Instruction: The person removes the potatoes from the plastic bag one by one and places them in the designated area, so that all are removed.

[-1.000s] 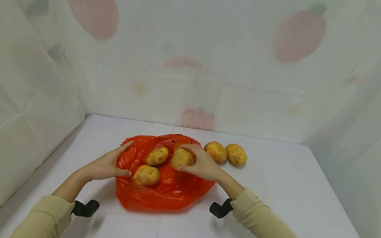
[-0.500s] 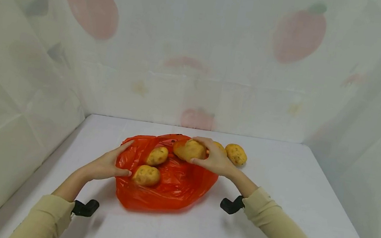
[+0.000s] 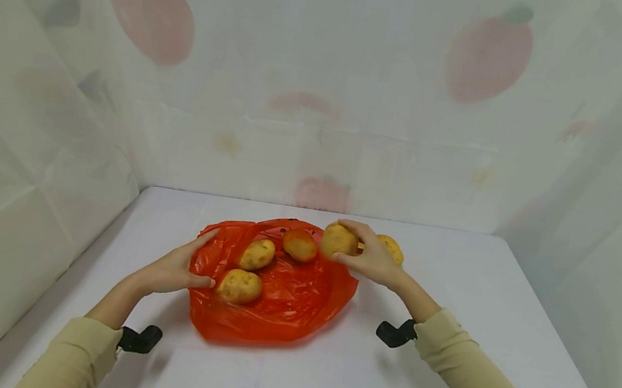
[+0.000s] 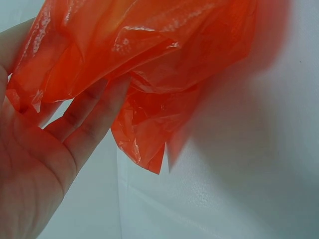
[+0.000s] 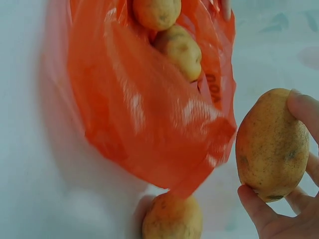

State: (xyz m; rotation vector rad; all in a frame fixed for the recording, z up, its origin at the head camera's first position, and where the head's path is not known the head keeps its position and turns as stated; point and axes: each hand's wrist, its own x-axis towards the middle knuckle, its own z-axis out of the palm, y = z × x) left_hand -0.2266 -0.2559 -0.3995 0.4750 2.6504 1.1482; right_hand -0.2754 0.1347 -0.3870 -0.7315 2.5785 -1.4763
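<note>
1. Change noted, head view: your right hand [image 3: 372,255] had carried the held potato [image 3: 338,241] rightward, from over the middle of the red plastic bag [image 3: 261,333] to its upper right rim. Your left hand [image 3: 171,270] and the bag had not visibly shifted.
2. Bearing on the work, as judged: the lift of the held potato out of the bag appeared complete or nearly so; release had not yet been made.
3. Hands: your right thumb and fingers gripped the held potato. Your left fingers lay extended, thumb spread, against the bag's left edge; no firm grip was evident.
4. Contents, centre of frame: the bag held an upper potato [image 3: 257,253], a lower potato [image 3: 240,287] and an orange-tinted potato [image 3: 300,245].
5. Right of the bag, an outer potato [image 3: 391,248] lay on the white tabletop [image 3: 456,267]. A sliver of a hidden potato [image 3: 360,248] showed behind your right hand.
6. Markings, right wrist view: dark letters [image 5: 213,91] ran sideways on the bag, possibly "YOU". No brand was legible.
</note>
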